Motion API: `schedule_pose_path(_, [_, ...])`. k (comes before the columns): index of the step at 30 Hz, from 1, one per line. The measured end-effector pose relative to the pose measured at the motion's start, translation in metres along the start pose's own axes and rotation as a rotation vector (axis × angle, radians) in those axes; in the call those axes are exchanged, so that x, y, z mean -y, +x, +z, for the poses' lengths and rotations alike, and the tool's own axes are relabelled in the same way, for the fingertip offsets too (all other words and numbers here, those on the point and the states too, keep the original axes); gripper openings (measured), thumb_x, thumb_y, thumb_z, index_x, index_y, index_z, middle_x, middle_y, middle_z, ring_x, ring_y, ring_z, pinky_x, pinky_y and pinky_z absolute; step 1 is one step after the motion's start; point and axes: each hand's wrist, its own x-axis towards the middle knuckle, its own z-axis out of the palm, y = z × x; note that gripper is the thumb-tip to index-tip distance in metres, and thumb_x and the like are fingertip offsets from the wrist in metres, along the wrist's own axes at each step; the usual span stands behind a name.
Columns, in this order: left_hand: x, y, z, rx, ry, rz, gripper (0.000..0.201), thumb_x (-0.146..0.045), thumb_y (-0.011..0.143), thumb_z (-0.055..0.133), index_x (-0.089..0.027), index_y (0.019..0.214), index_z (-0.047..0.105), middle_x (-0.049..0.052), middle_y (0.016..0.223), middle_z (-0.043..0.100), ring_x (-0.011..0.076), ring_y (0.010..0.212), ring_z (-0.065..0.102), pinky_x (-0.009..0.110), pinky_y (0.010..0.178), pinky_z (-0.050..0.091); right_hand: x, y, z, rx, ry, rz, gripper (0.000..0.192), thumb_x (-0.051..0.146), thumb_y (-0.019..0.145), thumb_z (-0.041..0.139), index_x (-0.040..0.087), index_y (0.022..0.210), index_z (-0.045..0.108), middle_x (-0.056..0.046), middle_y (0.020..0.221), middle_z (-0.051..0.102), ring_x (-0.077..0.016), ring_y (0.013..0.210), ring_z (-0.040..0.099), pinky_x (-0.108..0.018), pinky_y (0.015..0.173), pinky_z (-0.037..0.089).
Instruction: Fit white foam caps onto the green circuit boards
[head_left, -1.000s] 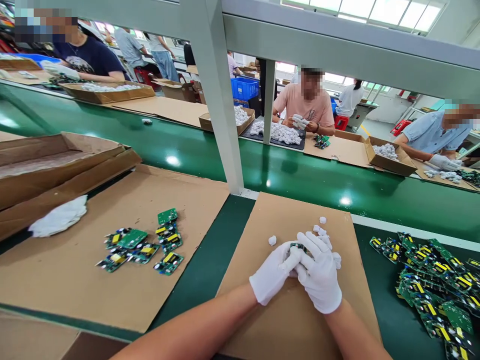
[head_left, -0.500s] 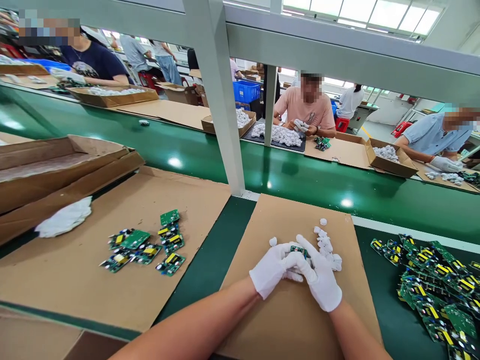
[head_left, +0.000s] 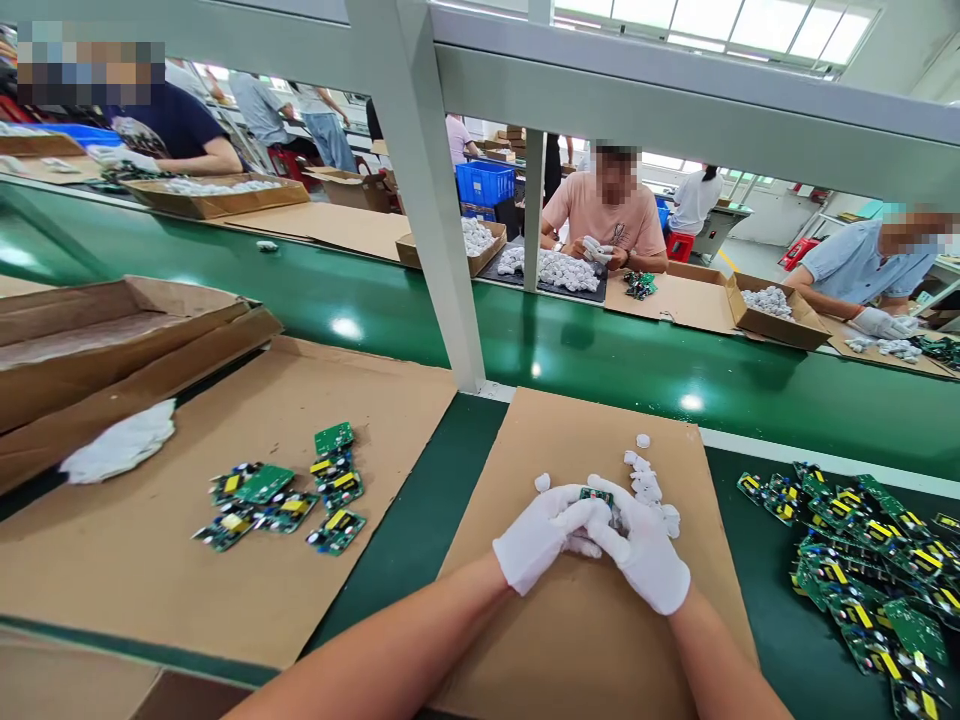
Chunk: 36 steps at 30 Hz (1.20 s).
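Observation:
Both my hands wear white gloves and meet over a cardboard sheet. Between them is a small green circuit board [head_left: 597, 495], mostly covered by fingers. My left hand [head_left: 541, 535] is closed on its left side, thumb across the front. From the right, my right hand [head_left: 643, 545] closes around the same board, its fingers curled over it. Just behind the right hand, several small white pieces [head_left: 646, 487] lie in a loose row. A single white piece [head_left: 542, 483] sits beyond the left hand.
A large heap of circuit boards [head_left: 862, 570] covers the green bench at right. More boards [head_left: 262, 485] lie on the left cardboard [head_left: 150, 560], near a white glove [head_left: 120, 440] and a cardboard box [head_left: 112, 350]. A metal post [head_left: 442, 230] rises ahead; people work across the green belt [head_left: 600, 350].
My hands stay together on the circuit board, with the right hand turned slightly and its fingers drawn closer over it. The whole view has shifted a little.

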Motion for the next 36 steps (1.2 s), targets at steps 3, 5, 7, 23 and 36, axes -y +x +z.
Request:
schedule_pose_path(3, [-0.001,-0.001,0.0,0.054,0.038,0.017,0.036,-0.048,0.08,0.053,-0.013,0.086,0.058,0.007,0.081,0.061,0.0141,0.074,0.059,0.026,0.068,0.047,-0.004,0.0,-0.002,0.034,0.178,0.017,0.05,0.043,0.086,0.05,0.019,0.129,0.048,-0.007,0.116,0.064,-0.0219,0.105,0.06,-0.034,0.087,0.052])
schedule_pose_path(5, [-0.001,-0.002,0.0,0.061,0.093,0.036,0.036,-0.048,0.079,0.055,-0.013,0.085,0.058,0.008,0.081,0.062,0.015,0.075,0.06,0.025,0.067,0.047,-0.007,-0.001,0.0,0.0,0.189,0.028,0.048,0.044,0.087,0.047,0.02,0.129,0.048,-0.006,0.109,0.067,-0.0211,0.099,0.063,-0.033,0.083,0.054])
schedule_pose_path(7, [-0.001,-0.002,0.0,0.019,0.15,0.035,0.033,-0.045,0.076,0.061,-0.013,0.084,0.058,0.008,0.081,0.063,0.0154,0.075,0.059,0.025,0.065,0.048,-0.009,-0.001,0.004,-0.047,0.153,0.023,0.046,0.044,0.088,0.046,0.021,0.128,0.051,-0.005,0.101,0.07,-0.0214,0.093,0.065,-0.033,0.079,0.055])
schedule_pose_path(23, [0.003,0.001,-0.007,0.008,-0.248,-0.099,0.024,-0.035,0.075,0.066,-0.013,0.081,0.061,0.005,0.079,0.06,0.0178,0.078,0.064,0.026,0.067,0.045,0.002,-0.001,0.0,-0.165,-0.069,-0.025,0.039,0.04,0.089,0.046,0.025,0.123,0.058,-0.002,0.115,0.065,-0.0249,0.107,0.059,-0.034,0.083,0.054])
schedule_pose_path(36, [0.003,0.002,-0.005,0.007,0.03,0.033,0.03,-0.043,0.076,0.061,-0.013,0.081,0.061,0.007,0.079,0.064,0.0143,0.071,0.058,0.028,0.07,0.047,-0.002,-0.002,0.005,-0.176,-0.097,-0.09,0.036,0.033,0.088,0.05,0.024,0.122,0.058,-0.003,0.108,0.068,-0.0232,0.097,0.065,-0.033,0.079,0.056])
